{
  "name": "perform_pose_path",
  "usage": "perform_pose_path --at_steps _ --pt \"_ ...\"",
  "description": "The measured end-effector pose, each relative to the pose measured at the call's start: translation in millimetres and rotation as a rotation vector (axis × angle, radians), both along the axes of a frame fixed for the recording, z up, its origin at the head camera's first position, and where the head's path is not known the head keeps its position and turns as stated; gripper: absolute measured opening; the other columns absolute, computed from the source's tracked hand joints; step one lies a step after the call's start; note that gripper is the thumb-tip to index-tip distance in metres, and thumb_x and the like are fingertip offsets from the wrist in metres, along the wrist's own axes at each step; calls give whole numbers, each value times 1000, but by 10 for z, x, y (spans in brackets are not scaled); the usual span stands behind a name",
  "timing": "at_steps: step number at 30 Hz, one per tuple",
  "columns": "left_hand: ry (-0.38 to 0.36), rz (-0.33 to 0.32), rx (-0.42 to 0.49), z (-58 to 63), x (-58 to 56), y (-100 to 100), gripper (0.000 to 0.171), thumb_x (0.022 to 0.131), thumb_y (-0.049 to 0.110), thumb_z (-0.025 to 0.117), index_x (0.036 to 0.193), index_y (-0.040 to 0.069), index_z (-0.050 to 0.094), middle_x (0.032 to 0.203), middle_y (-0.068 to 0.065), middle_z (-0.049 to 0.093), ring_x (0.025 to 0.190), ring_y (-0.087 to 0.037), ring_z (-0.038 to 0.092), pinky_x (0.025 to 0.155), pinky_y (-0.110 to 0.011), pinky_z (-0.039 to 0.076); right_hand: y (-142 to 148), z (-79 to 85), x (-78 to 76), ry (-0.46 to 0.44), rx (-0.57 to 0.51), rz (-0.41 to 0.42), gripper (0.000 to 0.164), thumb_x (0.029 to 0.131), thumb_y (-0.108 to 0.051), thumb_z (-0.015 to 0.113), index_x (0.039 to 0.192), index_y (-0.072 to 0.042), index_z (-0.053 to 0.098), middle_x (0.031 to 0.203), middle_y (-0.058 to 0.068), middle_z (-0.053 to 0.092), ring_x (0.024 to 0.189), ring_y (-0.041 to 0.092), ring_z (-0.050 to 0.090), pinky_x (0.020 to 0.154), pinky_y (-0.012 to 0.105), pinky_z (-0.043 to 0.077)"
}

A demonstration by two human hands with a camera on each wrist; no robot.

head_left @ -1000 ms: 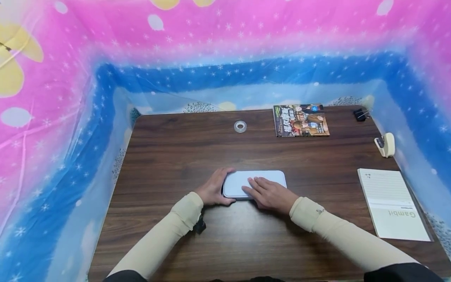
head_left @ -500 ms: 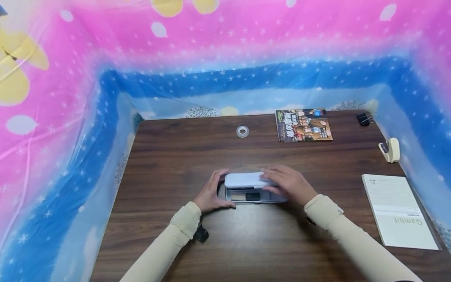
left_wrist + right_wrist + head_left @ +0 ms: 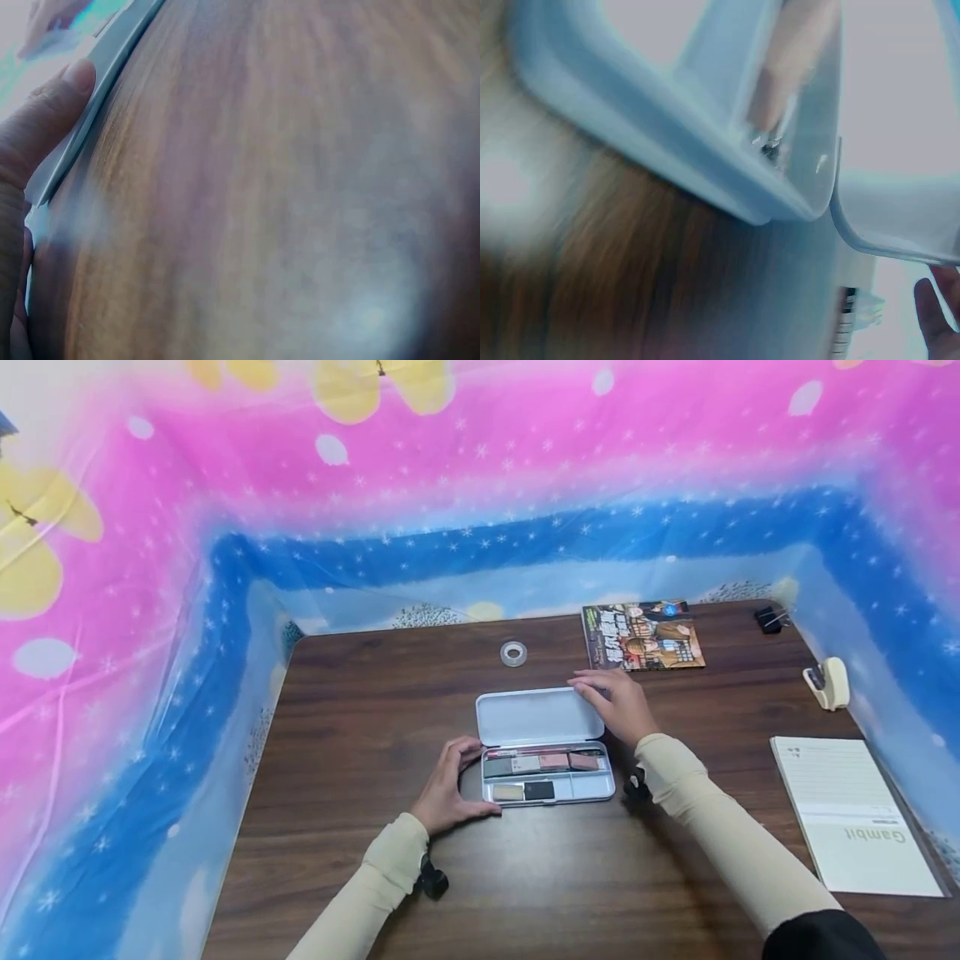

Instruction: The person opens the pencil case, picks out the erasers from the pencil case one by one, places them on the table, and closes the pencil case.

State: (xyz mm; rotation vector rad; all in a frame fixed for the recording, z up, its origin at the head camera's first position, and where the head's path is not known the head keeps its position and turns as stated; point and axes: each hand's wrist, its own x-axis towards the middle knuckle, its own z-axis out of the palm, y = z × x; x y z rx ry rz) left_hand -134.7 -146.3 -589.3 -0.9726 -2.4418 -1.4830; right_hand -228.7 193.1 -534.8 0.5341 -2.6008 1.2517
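A white pencil case [image 3: 594, 788] lies unfolded on the brown table, its lid [image 3: 536, 717] tipped back towards the far side. Inside sit a cream-and-black block [image 3: 523, 792], a row of grey, white and pinkish blocks [image 3: 554, 762] and thin sticks like pencils behind them. My left hand [image 3: 444, 789] grips the case's left end, thumb [image 3: 49, 112] along the front edge in the left wrist view. With my right hand [image 3: 624, 708] I hold the lid's far right corner, thumb on its inner side. The right wrist view shows fingertips [image 3: 930, 311] at the lid's edge.
Beyond the case lies a tape roll [image 3: 513, 653], with a comic-style book [image 3: 643, 637] to its right. A black binder clip [image 3: 771, 620], a cream stapler-like tool [image 3: 827, 683] and an open notebook [image 3: 855, 814] line the right side. Patterned cloth walls [image 3: 450, 585] surround the table.
My right hand has lifted the lid from shut to fully raised, moving up and away, and the contents have come into view. My left hand stays at the case's left end.
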Motion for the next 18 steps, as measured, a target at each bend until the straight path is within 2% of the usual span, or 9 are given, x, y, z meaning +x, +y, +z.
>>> perform_pose_path --at_steps 4,7,13,18 --pt "-7 9 -72 18 -3 -13 105 64 15 104 147 -7 44 146 -20 48 137 -34 52 120 -37 39 73 -127 -123 -174 -74 -50 25 107 -21 66 123 -9 79 132 13 72 130 35 61 113 57 44" --pt "-22 26 -121 11 10 -21 103 66 22 104 150 0 47 148 -15 52 138 -31 51 120 -41 39 140 -231 -168 -239 -91 -77 25 107 -22 66 122 -8 80 131 14 72 127 36 63 108 56 49" --pt "-46 30 -142 25 -3 -35 100 68 25 103 151 7 51 149 -12 55 138 -28 52 118 -47 42 192 -309 -223 -287 -43 -136 23 104 -23 70 118 -8 81 130 16 72 121 35 66 101 55 54" --pt "-40 25 -150 46 -20 -20 100 67 26 103 151 6 53 148 -12 56 137 -29 54 117 -48 42 203 -345 -230 -251 -18 -152 19 101 -19 74 113 -7 82 127 17 72 120 36 65 101 56 53"
